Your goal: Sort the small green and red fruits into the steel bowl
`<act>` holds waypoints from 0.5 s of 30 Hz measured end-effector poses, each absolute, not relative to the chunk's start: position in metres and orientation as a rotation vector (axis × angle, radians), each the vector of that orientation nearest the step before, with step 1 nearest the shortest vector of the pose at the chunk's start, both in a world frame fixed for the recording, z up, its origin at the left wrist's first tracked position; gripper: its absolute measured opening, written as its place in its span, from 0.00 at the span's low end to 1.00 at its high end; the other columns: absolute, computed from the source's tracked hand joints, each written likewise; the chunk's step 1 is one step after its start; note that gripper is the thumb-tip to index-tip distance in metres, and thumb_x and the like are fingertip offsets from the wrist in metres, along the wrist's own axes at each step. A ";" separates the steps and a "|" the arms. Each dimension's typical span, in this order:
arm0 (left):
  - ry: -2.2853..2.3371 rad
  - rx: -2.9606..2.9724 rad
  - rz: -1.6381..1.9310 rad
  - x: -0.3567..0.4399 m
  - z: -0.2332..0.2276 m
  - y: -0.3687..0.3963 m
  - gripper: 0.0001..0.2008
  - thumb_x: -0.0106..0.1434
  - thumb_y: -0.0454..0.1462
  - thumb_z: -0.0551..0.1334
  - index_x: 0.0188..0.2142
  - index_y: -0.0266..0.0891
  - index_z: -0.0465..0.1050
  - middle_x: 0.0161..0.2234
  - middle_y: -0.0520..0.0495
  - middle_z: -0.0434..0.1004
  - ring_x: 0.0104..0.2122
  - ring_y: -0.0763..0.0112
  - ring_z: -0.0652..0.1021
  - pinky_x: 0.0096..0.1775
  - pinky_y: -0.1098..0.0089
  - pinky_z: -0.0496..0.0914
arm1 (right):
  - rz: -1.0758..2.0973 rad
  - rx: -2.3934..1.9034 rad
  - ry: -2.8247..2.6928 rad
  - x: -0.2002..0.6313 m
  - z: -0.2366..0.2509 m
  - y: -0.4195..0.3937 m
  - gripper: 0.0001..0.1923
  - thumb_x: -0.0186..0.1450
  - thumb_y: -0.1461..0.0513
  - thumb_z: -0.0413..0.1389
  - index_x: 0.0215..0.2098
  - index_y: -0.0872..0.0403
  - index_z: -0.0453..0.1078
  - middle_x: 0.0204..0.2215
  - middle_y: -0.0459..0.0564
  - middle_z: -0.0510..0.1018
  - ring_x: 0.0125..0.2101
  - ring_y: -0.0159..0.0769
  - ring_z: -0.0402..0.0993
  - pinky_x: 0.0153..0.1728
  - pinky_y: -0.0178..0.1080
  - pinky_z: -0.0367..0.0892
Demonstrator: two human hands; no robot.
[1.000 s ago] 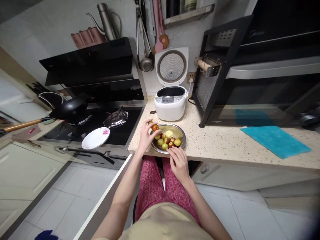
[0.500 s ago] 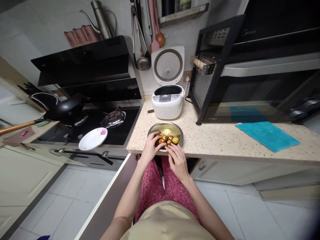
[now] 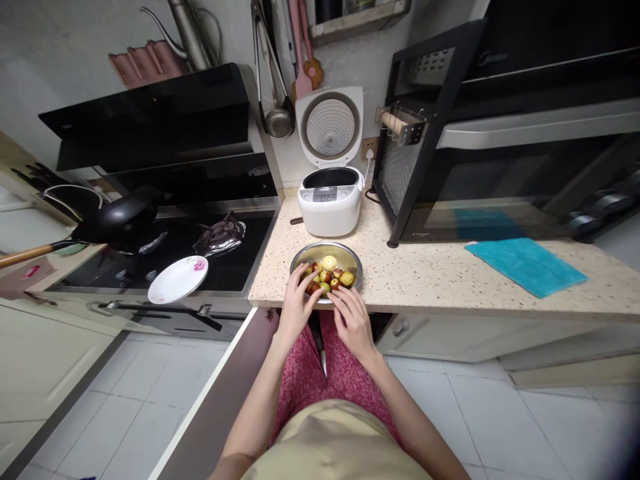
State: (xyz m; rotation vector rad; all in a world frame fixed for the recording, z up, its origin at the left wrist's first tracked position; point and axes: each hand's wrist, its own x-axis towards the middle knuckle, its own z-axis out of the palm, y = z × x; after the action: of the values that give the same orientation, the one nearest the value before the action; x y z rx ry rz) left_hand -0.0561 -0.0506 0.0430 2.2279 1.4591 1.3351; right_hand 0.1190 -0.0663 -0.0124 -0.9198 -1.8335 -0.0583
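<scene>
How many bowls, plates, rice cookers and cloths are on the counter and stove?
Round steel bowl of small fruit: 1
White plate with pink flower print: 1
White rice cooker with open lid: 1
Flat teal cloth: 1
Total: 4

Metal bowl (image 3: 350, 254) — silver, holding red, green and yellow fruit (image 3: 327, 276). Countertop (image 3: 430, 280): beige, dark-speckled. Cloth (image 3: 525, 265): turquoise. Rice cooker (image 3: 330, 203): white. Plate (image 3: 175, 281) — white with pink floral print. Trousers (image 3: 305, 373): mottled crimson.
</scene>
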 end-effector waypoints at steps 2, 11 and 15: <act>1.465 2.227 1.380 -0.055 0.043 -0.055 0.21 0.74 0.41 0.61 0.64 0.48 0.68 0.67 0.40 0.64 0.69 0.54 0.65 0.68 0.47 0.64 | -0.050 -0.920 -1.832 0.119 -0.011 -0.066 0.29 0.72 0.72 0.50 0.68 0.49 0.66 0.56 0.53 0.80 0.61 0.42 0.74 0.67 0.55 0.65; 1.496 2.182 1.478 -0.054 0.043 -0.080 0.21 0.74 0.38 0.60 0.65 0.50 0.68 0.68 0.42 0.63 0.69 0.56 0.65 0.69 0.49 0.64 | -0.015 -0.933 -1.834 0.124 -0.007 -0.066 0.24 0.73 0.68 0.52 0.66 0.47 0.68 0.53 0.54 0.81 0.58 0.44 0.76 0.65 0.58 0.68; 1.497 2.170 1.443 -0.060 0.039 -0.084 0.21 0.74 0.38 0.60 0.65 0.50 0.68 0.68 0.41 0.63 0.69 0.56 0.66 0.68 0.49 0.65 | -0.008 -0.949 -1.831 0.125 -0.006 -0.063 0.21 0.74 0.64 0.55 0.63 0.48 0.70 0.51 0.54 0.80 0.56 0.44 0.76 0.64 0.58 0.69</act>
State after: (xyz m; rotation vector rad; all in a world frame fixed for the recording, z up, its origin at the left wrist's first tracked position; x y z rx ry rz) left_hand -0.0599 -0.0841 0.0386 2.1703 1.4969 1.4433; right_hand 0.1248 -0.0635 -0.0062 -0.9491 -1.8306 -0.0078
